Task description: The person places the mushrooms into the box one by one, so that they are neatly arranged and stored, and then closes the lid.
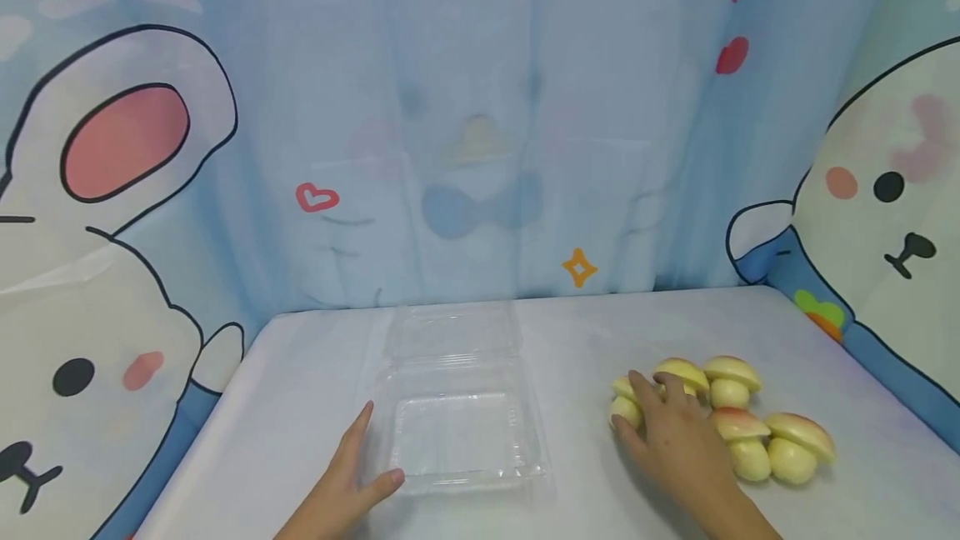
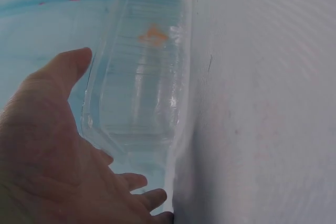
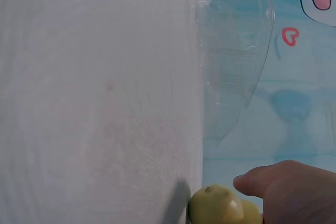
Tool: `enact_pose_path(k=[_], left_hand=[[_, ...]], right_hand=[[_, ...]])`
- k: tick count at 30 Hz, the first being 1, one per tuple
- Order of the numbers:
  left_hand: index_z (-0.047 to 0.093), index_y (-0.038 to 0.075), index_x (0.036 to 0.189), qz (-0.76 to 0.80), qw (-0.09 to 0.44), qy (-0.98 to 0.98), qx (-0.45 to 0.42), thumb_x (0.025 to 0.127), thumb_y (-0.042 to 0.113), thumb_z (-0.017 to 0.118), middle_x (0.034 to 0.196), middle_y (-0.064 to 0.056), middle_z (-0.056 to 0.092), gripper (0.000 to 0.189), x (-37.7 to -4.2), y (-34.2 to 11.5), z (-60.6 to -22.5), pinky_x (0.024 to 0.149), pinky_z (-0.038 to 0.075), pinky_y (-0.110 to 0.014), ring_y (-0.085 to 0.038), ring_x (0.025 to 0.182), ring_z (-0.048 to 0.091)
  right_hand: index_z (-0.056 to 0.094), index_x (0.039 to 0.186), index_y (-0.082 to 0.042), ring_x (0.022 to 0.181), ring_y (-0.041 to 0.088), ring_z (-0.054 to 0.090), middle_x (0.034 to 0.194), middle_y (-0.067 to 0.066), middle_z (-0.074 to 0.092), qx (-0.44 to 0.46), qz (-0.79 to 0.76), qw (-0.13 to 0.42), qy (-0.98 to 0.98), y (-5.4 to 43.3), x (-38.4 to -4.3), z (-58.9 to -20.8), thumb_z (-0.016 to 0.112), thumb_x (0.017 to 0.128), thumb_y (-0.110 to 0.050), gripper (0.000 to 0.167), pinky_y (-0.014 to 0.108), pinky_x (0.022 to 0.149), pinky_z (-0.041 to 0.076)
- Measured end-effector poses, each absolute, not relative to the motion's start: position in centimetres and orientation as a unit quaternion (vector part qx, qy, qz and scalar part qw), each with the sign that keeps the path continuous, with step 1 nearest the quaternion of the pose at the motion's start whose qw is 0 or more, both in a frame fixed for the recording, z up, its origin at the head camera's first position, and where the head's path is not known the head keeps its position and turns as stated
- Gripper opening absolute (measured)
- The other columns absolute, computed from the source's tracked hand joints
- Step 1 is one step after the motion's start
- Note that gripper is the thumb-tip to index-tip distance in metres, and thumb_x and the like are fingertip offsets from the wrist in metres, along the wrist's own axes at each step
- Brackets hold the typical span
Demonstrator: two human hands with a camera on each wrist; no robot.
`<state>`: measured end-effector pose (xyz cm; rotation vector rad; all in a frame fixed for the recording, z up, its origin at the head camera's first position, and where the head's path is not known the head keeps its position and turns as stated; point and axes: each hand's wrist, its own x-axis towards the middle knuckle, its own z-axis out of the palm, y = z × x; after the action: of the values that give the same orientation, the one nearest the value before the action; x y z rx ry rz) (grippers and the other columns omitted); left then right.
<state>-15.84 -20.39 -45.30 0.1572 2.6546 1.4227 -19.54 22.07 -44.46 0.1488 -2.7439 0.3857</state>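
Observation:
In the head view, a clear plastic clamshell box (image 1: 459, 432) lies on the table with its lid folded back. My left hand (image 1: 341, 473) is at the box's left side, fingers spread and thumb close to the front left corner. The left wrist view shows that hand (image 2: 63, 145) beside the box's transparent wall (image 2: 142, 87). Over on the right, my right hand (image 1: 675, 440) reaches over a pale yellow mushroom-shaped piece (image 1: 625, 413), with its thumb and fingertips spread around it. From the right wrist, the thumb (image 3: 294, 187) appears right by the rounded yellow piece (image 3: 215, 205).
Several more mushroom-shaped pieces with reddish-yellow caps, including one at the far right (image 1: 797, 448) and another at the back (image 1: 731, 382), lie around my right hand. A white cloth covers the table (image 1: 577, 357). Behind hangs a blue cartoon curtain (image 1: 480, 90).

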Motion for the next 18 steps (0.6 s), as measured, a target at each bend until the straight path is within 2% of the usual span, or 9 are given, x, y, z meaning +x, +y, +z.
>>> enact_pose_path(k=[4, 8, 10, 13, 18], left_hand=[[0.005, 0.013, 0.168, 0.464, 0.067, 0.881, 0.063, 0.095, 0.046, 0.071, 0.171, -0.026, 0.008, 0.104, -15.93, -20.11, -45.46, 0.117, 0.015, -0.078, -0.052, 0.157, 0.008], [0.006, 0.011, 0.167, 0.454, 0.065, 0.886, 0.063, 0.095, 0.047, 0.071, 0.170, -0.026, 0.010, 0.104, -15.88, -20.11, -45.45, 0.116, 0.017, -0.078, -0.052, 0.156, 0.010], [0.006, 0.011, 0.167, 0.452, 0.066, 0.887, 0.062, 0.095, 0.047, 0.070, 0.170, -0.026, 0.010, 0.104, -15.82, -20.17, -45.41, 0.116, 0.017, -0.078, -0.052, 0.156, 0.011], [0.006, 0.011, 0.167, 0.452, 0.068, 0.887, 0.061, 0.095, 0.047, 0.070, 0.170, -0.026, 0.010, 0.104, -15.79, -20.23, -45.42, 0.116, 0.018, -0.078, -0.052, 0.156, 0.011], [0.005, 0.012, 0.168, 0.453, 0.073, 0.887, 0.054, 0.095, 0.049, 0.070, 0.170, -0.027, 0.010, 0.104, -15.83, -20.16, -45.42, 0.115, 0.017, -0.079, -0.053, 0.156, 0.010]], right_hand=[[0.056, 0.144, -0.007, 0.085, 0.042, 0.066, 0.133, 0.032, 0.052, 0.052, 0.161, 0.148, -0.974, 22.06, -19.44, -44.35, 0.075, 0.092, -0.034, 0.062, 0.052, 0.057, 0.051], [0.054, 0.147, -0.008, 0.066, 0.027, 0.061, 0.134, 0.030, 0.050, 0.063, 0.184, 0.136, -0.972, 21.87, -19.37, -44.51, 0.074, 0.093, -0.031, 0.061, 0.043, 0.052, 0.048], [0.052, 0.148, -0.008, 0.062, 0.022, 0.058, 0.135, 0.030, 0.048, 0.062, 0.190, 0.126, -0.972, 21.77, -19.44, -44.56, 0.072, 0.094, -0.031, 0.062, 0.041, 0.051, 0.047], [0.052, 0.149, -0.009, 0.062, 0.022, 0.058, 0.136, 0.030, 0.048, 0.061, 0.199, 0.120, -0.971, 21.66, -19.45, -44.59, 0.072, 0.095, -0.030, 0.062, 0.041, 0.053, 0.049], [0.054, 0.147, -0.008, 0.072, 0.028, 0.066, 0.137, 0.031, 0.049, 0.078, 0.221, 0.138, -0.962, 21.54, -19.65, -44.54, 0.073, 0.093, -0.023, 0.059, 0.047, 0.059, 0.054]])
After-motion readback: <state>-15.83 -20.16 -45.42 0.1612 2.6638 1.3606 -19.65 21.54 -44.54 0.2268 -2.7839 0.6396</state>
